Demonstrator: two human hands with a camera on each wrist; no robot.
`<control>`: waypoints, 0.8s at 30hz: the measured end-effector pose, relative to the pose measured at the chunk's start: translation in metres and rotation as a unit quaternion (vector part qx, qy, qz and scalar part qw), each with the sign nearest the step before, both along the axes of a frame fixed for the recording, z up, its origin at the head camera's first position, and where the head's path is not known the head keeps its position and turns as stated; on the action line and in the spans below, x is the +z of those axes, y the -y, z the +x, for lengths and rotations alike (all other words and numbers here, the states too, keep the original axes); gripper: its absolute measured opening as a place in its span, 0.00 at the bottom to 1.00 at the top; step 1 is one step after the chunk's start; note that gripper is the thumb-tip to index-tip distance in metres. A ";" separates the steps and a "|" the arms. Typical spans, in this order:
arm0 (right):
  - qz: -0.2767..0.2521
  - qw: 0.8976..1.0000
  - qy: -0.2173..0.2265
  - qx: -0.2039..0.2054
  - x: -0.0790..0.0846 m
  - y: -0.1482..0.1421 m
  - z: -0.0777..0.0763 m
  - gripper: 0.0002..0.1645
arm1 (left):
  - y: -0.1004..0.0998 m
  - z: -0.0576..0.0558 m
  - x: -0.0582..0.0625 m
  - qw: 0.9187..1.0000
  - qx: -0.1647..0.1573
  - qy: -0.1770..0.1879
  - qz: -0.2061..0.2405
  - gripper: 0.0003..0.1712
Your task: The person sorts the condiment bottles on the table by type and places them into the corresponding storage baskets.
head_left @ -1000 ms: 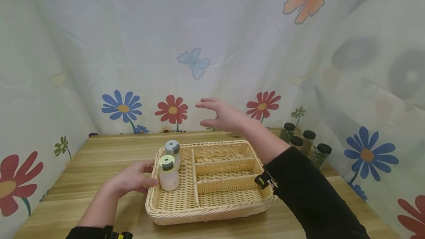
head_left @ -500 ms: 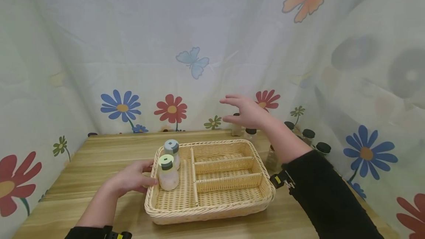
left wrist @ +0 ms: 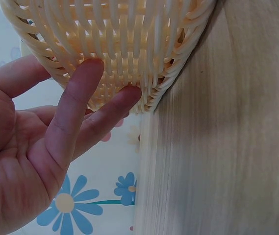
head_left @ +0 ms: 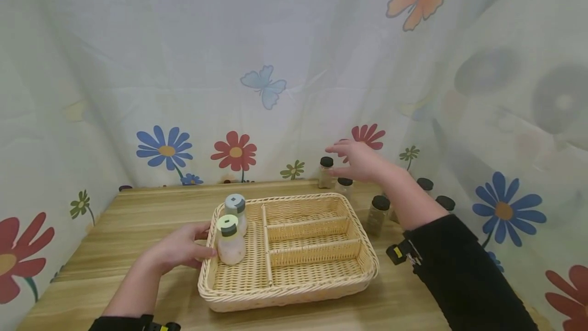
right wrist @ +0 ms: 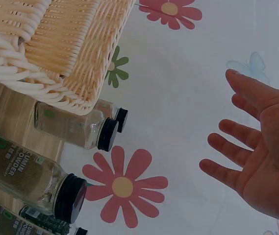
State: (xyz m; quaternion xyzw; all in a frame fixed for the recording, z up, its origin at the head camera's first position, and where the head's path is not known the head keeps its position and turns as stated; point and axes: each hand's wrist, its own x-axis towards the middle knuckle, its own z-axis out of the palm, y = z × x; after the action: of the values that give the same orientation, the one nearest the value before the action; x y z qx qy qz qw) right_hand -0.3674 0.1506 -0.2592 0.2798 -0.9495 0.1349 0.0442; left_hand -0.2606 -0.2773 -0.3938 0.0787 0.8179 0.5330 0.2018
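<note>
A pale wicker basket (head_left: 280, 295) with dividers sits on the wooden table. In its left compartment stand two shaker bottles: one with a yellow-green lid (head_left: 231, 246), one with a grey-blue lid (head_left: 236, 206) behind it. My left hand (head_left: 184, 246) holds the basket's left end, thumb at the rim, fingers (left wrist: 124, 100) against the outer wall. My right hand (head_left: 360, 160) is raised beyond the back right corner, fingers spread, nothing in it. In the head view it overlaps the area beside a black-capped spice jar (head_left: 326, 175); the right wrist view shows it apart from the jars.
More black-capped glass jars stand right of the basket, including a cumin powder jar (right wrist: 19, 171) and a jar (head_left: 377, 213) by its right end. My right forearm partly covers others. A flowered curtain (head_left: 184, 91) encloses the table at the back and sides.
My right hand has moved rightward from above the basket's back edge to near the jars, uncovering some of them. My left hand and the basket stay in place.
</note>
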 end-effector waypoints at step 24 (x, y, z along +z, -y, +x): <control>0.026 0.996 0.033 -0.083 -0.056 0.012 -0.056 0.50 | 0.001 0.001 0.000 1.000 -0.002 -0.001 0.009 0.49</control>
State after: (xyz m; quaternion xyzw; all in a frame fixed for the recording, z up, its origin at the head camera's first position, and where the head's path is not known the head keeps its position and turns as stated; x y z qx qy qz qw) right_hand -0.4230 0.1388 -0.3148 0.1966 -0.9736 0.1149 0.0161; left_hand -0.2597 -0.2781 -0.3942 0.0831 0.8133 0.5395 0.2014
